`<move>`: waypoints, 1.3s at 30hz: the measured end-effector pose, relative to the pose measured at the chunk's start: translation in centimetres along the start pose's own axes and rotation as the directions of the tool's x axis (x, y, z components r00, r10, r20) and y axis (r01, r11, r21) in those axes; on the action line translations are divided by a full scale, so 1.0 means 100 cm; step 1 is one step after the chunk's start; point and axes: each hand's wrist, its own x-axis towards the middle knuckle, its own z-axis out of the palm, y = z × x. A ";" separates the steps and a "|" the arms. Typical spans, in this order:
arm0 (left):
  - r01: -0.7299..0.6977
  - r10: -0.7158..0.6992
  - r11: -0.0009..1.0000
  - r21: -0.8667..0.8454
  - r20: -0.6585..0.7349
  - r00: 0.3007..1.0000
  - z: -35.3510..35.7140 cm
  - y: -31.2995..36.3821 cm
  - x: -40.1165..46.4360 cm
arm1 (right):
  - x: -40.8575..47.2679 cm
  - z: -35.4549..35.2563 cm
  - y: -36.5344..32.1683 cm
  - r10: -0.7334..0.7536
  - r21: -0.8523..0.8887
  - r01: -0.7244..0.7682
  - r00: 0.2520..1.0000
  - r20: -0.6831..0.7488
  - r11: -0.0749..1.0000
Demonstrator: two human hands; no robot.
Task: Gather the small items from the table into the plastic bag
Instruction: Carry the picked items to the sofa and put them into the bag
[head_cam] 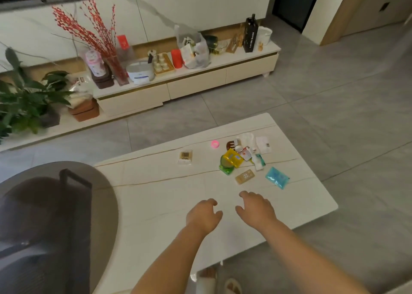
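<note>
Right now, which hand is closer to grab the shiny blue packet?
The right hand, probably. It hovers empty over the table, on the same side as the blue packet. The left hand is farther away and would have to cross over.

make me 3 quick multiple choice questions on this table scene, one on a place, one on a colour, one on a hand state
1. Where does the blue packet lie among the small items?
A. nearest the table's right edge
B. far left
C. under the yellow packet

2. What colour is the small ring?
A. black
B. pink
C. blue

3. What are both hands doing?
A. holding a bag
B. pinching a packet
C. holding nothing

Answers: 1 A, it lies rightmost on the table. 2 B, it is bright pink. 3 C, the left hand and right hand hover loosely curled, holding nothing.
</note>
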 end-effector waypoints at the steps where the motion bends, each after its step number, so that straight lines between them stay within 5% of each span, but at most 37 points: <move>1: -0.002 0.002 1.000 0.004 0.012 1.000 0.002 0.002 0.007 | 0.004 0.001 0.003 0.015 0.014 -0.015 1.000 0.009 1.000; 12: 0.044 -0.042 0.999 -0.016 0.119 0.992 0.029 0.035 0.072 | 0.049 0.011 0.055 0.106 0.120 -0.117 0.990 0.096 0.986; 29: 0.238 -0.231 0.959 -0.153 0.065 0.971 0.134 0.162 0.235 | 0.218 0.024 0.229 -0.052 0.029 0.047 0.973 0.226 0.998; 39: 0.205 -0.207 0.977 0.053 0.030 0.978 0.190 0.136 0.340 | 0.310 0.102 0.298 0.039 -0.034 -0.031 0.966 0.255 0.999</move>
